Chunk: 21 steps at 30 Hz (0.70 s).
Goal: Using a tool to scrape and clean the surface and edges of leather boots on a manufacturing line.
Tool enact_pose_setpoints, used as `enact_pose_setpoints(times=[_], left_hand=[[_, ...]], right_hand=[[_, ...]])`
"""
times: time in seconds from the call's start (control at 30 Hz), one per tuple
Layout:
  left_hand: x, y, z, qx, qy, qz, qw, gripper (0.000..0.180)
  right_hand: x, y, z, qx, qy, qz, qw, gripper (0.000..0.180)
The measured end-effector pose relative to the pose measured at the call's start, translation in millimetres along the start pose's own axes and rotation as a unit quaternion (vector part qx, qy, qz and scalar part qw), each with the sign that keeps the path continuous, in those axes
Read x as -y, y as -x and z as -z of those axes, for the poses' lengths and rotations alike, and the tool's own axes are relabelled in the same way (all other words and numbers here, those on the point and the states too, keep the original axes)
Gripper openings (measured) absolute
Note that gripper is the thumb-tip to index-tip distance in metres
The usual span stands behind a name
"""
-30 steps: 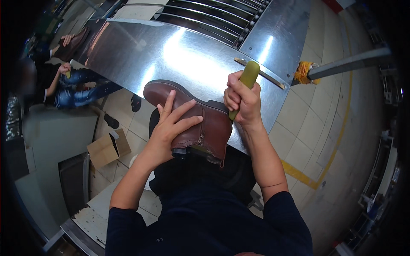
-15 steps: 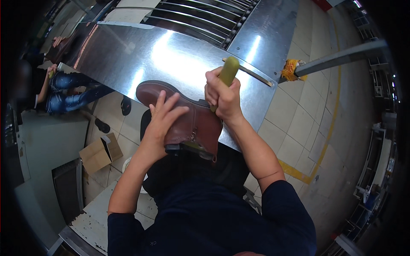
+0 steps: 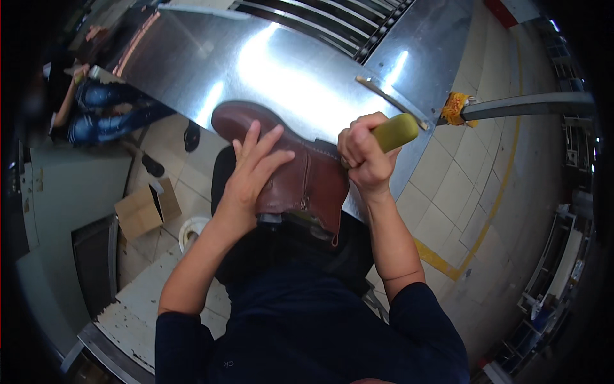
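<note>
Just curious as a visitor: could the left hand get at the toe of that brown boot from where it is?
Probably yes. The left hand lies flat on the brown boot, and the toe sits bare just beyond its fingertips. The right hand, gripping a yellow-green handle, is on the other side.

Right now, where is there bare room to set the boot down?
The shiny metal table is bare beyond the brown boot, up to the slatted grille. Nearer in, left hand and right hand crowd the boot.
</note>
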<state>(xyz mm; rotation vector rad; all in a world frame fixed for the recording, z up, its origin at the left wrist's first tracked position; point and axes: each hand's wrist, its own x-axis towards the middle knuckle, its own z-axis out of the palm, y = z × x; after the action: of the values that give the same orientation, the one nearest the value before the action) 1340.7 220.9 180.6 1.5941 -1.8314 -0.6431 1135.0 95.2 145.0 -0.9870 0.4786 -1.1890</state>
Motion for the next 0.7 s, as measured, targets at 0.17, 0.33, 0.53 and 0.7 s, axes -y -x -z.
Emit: enact_pose_setpoints(times=[0.17,0.33,0.53,0.7], left_hand=[[1,-2,-1,-0.015,0.018,-0.038,0.999,0.064],[2,-1,-8,-0.027,-0.002,-0.025,0.999,0.066],[0,6,-10,-0.034,-0.012,-0.033,0.999,0.059],[0,4,-8,-0.042,0.002,-0.027,0.999,0.06]], right_hand=[[8,-17,-16,0.146,0.255,0.01,0.956,0.021],[-1,-22,17,0.011,-0.137,-0.104,0.985,0.02],[6,-10,21,0.005,-0.158,-0.033,0.987,0.025],[-5,-1,15,0.0,-0.143,-0.021,0.99,0.023]])
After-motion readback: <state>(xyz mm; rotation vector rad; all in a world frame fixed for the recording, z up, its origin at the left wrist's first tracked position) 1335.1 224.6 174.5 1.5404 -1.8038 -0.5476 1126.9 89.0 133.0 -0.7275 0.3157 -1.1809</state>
